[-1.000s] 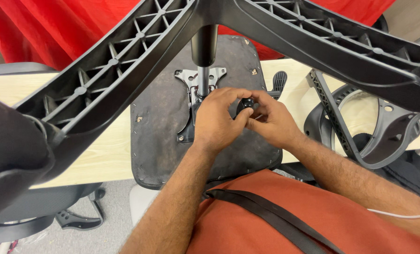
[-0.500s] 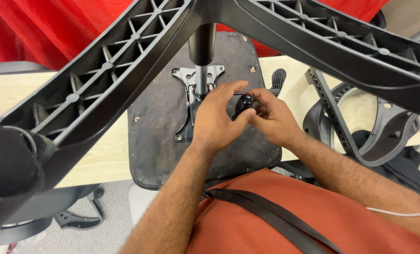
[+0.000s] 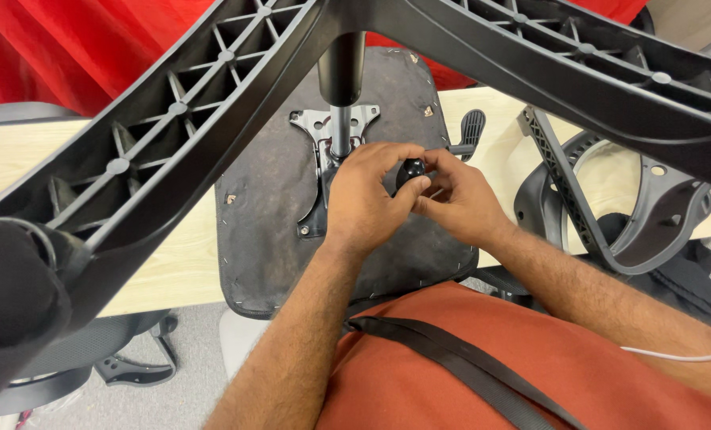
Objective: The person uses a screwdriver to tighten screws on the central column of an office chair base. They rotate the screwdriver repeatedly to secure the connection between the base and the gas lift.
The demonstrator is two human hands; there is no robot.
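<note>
An upturned office chair seat (image 3: 272,215) lies on a pale wooden table (image 3: 164,255), its dark underside facing me. A metal mechanism plate (image 3: 315,131) is bolted to it, and a gas lift column (image 3: 341,95) rises from the plate to the black star base (image 3: 180,143) overhead. My left hand (image 3: 363,199) and my right hand (image 3: 459,203) meet over the plate. Both pinch a round black knob (image 3: 411,170) between thumbs and fingers. A black paddle lever (image 3: 471,127) sticks out just beyond my right hand.
A grey plastic chair back frame (image 3: 610,215) lies on the table at the right. A castor (image 3: 9,295) on a base leg looms at the near left. Red cloth (image 3: 69,48) hangs behind the table. Another chair (image 3: 77,366) stands below the table's left edge.
Both hands stay on the black knob, with the fingers shifting slightly around it. The view has drifted a little; the seat and base keep their places.
</note>
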